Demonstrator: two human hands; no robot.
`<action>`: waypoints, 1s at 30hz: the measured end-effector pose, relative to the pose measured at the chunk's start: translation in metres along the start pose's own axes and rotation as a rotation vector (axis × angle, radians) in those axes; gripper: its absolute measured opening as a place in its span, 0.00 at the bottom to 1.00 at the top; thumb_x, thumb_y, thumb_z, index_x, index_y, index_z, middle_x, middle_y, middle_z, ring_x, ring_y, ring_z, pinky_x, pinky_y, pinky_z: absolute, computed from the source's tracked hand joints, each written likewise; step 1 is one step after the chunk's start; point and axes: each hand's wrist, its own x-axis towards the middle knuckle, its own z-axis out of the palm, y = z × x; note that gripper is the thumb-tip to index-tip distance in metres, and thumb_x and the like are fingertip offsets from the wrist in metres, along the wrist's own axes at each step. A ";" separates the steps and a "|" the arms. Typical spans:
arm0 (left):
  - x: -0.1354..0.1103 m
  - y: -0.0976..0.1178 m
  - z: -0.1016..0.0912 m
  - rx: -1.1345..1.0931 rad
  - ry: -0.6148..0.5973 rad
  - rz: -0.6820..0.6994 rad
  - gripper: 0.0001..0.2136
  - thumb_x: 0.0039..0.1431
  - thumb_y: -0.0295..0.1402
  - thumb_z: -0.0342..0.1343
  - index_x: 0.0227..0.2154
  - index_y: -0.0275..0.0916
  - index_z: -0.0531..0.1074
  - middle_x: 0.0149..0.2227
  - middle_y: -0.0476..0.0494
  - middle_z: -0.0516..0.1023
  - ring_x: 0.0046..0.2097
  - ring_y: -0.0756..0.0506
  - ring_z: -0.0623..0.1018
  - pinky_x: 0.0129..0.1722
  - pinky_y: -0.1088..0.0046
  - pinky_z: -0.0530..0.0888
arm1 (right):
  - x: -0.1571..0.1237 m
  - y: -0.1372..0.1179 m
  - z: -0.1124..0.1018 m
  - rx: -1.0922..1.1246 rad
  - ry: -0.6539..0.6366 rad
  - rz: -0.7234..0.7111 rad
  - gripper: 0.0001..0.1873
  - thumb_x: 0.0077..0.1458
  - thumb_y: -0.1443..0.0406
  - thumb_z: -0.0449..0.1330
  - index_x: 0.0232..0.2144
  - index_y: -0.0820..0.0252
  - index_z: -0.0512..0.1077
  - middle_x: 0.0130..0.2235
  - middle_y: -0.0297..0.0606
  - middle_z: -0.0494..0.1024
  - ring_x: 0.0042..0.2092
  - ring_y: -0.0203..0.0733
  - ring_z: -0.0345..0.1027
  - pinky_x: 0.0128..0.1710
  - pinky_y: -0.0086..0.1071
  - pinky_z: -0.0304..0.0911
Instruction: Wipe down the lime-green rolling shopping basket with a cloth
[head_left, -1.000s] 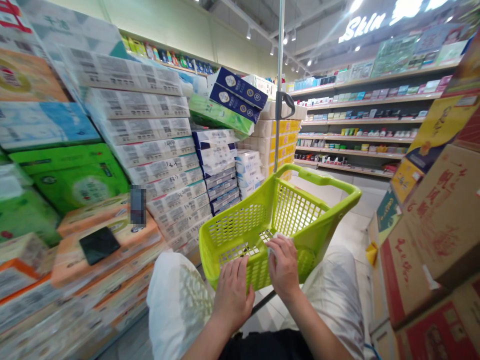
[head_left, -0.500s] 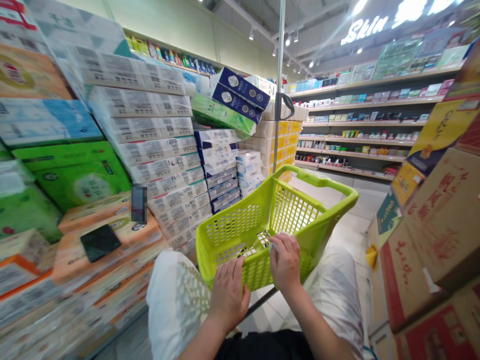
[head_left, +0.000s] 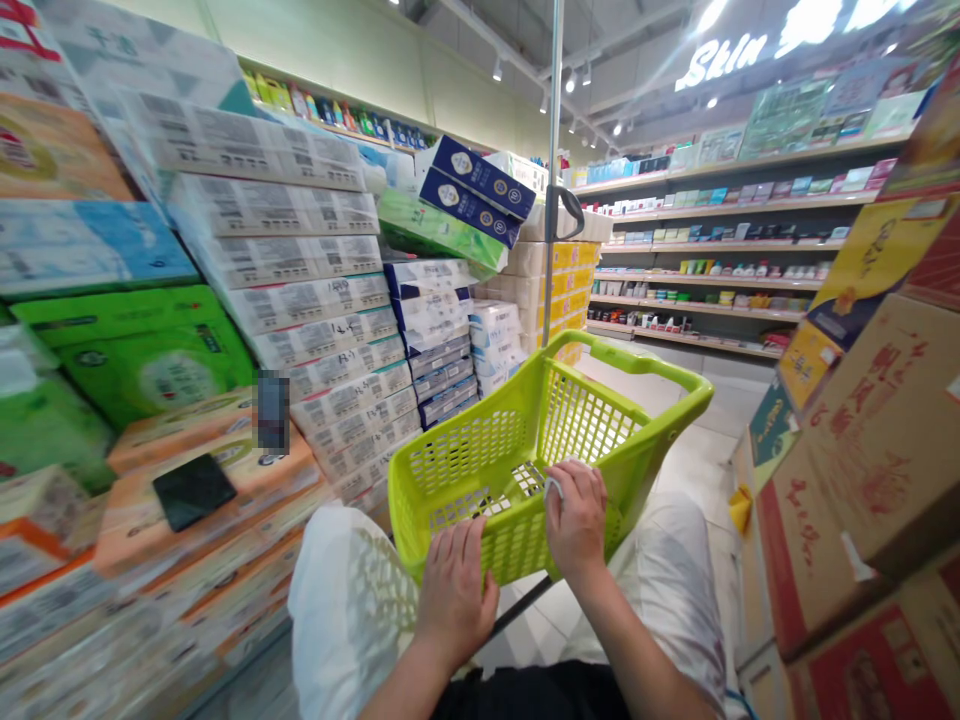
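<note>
A lime-green shopping basket (head_left: pixel 480 440) with perforated walls stands between my knees, its near rim facing me. My left hand (head_left: pixel 457 590) is closed over that rim, fingers hooked inside and thumb on the outer side. On the same rim, further right, my right hand (head_left: pixel 577 515) presses a small white wipe (head_left: pixel 556 487) that shows at its fingertips. Most of the wipe is hidden under the fingers. The inside of the basket shows only its slotted floor. A grey pole with a dark handle (head_left: pixel 568 212) rises behind the basket.
Stacked tissue packs (head_left: pixel 300 260) rise on the left, with a dark flat object (head_left: pixel 195 492) lying on the orange ones. Cardboard boxes (head_left: pixel 877 440) are piled close on the right. Shelves of small goods (head_left: pixel 720 200) line the back.
My right hand has slid slightly right along the rim with the wipe. My left hand stays on the rim, and the view has shifted a little.
</note>
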 end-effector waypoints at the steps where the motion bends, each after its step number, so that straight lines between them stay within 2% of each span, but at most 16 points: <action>1: -0.001 0.000 0.001 0.003 0.001 -0.001 0.27 0.49 0.27 0.49 0.56 0.35 0.59 0.48 0.38 0.72 0.49 0.39 0.71 0.51 0.58 0.66 | -0.005 -0.009 0.003 0.025 -0.029 -0.026 0.13 0.59 0.71 0.50 0.41 0.58 0.73 0.43 0.41 0.74 0.52 0.44 0.64 0.61 0.47 0.49; 4: -0.003 -0.002 0.005 0.023 0.029 0.022 0.27 0.49 0.29 0.50 0.54 0.34 0.59 0.47 0.36 0.72 0.49 0.38 0.71 0.51 0.57 0.67 | -0.021 -0.039 0.011 0.131 -0.154 -0.173 0.15 0.58 0.72 0.50 0.43 0.57 0.72 0.43 0.39 0.75 0.53 0.43 0.64 0.61 0.44 0.52; 6: -0.004 -0.004 0.006 0.030 0.035 0.028 0.26 0.49 0.29 0.50 0.54 0.34 0.59 0.47 0.35 0.72 0.49 0.37 0.71 0.50 0.57 0.67 | -0.025 -0.047 0.013 0.171 -0.208 -0.233 0.16 0.57 0.73 0.51 0.44 0.55 0.72 0.43 0.38 0.75 0.53 0.42 0.64 0.60 0.42 0.54; 8: -0.004 -0.004 0.005 0.025 0.017 0.018 0.27 0.48 0.28 0.50 0.55 0.34 0.59 0.47 0.36 0.72 0.49 0.38 0.71 0.51 0.58 0.67 | -0.021 -0.038 0.010 0.150 -0.200 -0.214 0.16 0.58 0.73 0.51 0.45 0.55 0.71 0.43 0.38 0.75 0.52 0.42 0.65 0.59 0.42 0.54; 12: -0.001 0.000 -0.001 -0.001 -0.001 0.009 0.27 0.49 0.27 0.49 0.56 0.35 0.59 0.48 0.38 0.72 0.49 0.39 0.71 0.51 0.59 0.67 | -0.003 0.000 0.001 0.037 -0.053 -0.070 0.15 0.60 0.71 0.50 0.46 0.57 0.72 0.45 0.41 0.75 0.52 0.45 0.65 0.60 0.48 0.53; 14: 0.000 0.002 -0.002 -0.011 -0.004 -0.004 0.26 0.50 0.27 0.49 0.56 0.35 0.59 0.47 0.38 0.72 0.49 0.39 0.71 0.52 0.59 0.66 | -0.001 0.008 0.000 0.012 -0.004 -0.022 0.15 0.60 0.70 0.50 0.45 0.58 0.72 0.46 0.42 0.75 0.54 0.46 0.63 0.60 0.50 0.52; 17: -0.001 0.001 0.000 -0.011 -0.011 -0.020 0.27 0.49 0.26 0.49 0.55 0.35 0.60 0.48 0.38 0.72 0.49 0.40 0.71 0.52 0.59 0.66 | -0.012 -0.008 0.005 0.044 -0.051 -0.045 0.15 0.60 0.71 0.50 0.45 0.58 0.72 0.46 0.42 0.74 0.55 0.46 0.62 0.61 0.50 0.51; 20: -0.004 -0.002 0.004 0.014 0.012 0.004 0.26 0.49 0.28 0.50 0.54 0.34 0.60 0.47 0.36 0.72 0.49 0.39 0.71 0.51 0.58 0.67 | -0.027 -0.036 0.012 0.133 -0.158 -0.171 0.17 0.59 0.72 0.49 0.46 0.57 0.71 0.45 0.40 0.75 0.55 0.44 0.63 0.61 0.46 0.52; 22: -0.004 -0.003 0.005 0.031 0.031 0.020 0.26 0.49 0.28 0.50 0.54 0.33 0.60 0.47 0.36 0.72 0.49 0.38 0.71 0.50 0.58 0.67 | -0.031 -0.044 0.013 0.176 -0.202 -0.238 0.17 0.59 0.73 0.49 0.46 0.56 0.71 0.45 0.39 0.75 0.55 0.43 0.63 0.61 0.44 0.54; 25: -0.003 -0.003 0.002 0.024 0.015 0.016 0.27 0.48 0.27 0.50 0.54 0.33 0.60 0.47 0.37 0.72 0.49 0.39 0.71 0.51 0.59 0.67 | -0.023 -0.030 0.008 0.156 -0.188 -0.219 0.18 0.59 0.73 0.49 0.47 0.55 0.71 0.45 0.39 0.75 0.54 0.43 0.64 0.60 0.45 0.54; 28: -0.001 0.000 -0.002 -0.005 -0.006 0.006 0.27 0.49 0.27 0.49 0.55 0.35 0.59 0.47 0.38 0.72 0.49 0.40 0.71 0.51 0.59 0.67 | -0.011 -0.002 0.001 0.081 -0.072 -0.103 0.17 0.60 0.71 0.49 0.48 0.56 0.71 0.47 0.41 0.74 0.55 0.45 0.63 0.60 0.49 0.53; 30: 0.000 0.001 -0.004 -0.015 -0.014 -0.009 0.27 0.49 0.27 0.49 0.56 0.35 0.59 0.47 0.38 0.73 0.49 0.40 0.71 0.52 0.59 0.67 | -0.008 0.008 0.000 0.050 -0.010 -0.040 0.16 0.61 0.70 0.50 0.48 0.57 0.71 0.48 0.42 0.74 0.56 0.47 0.62 0.61 0.51 0.52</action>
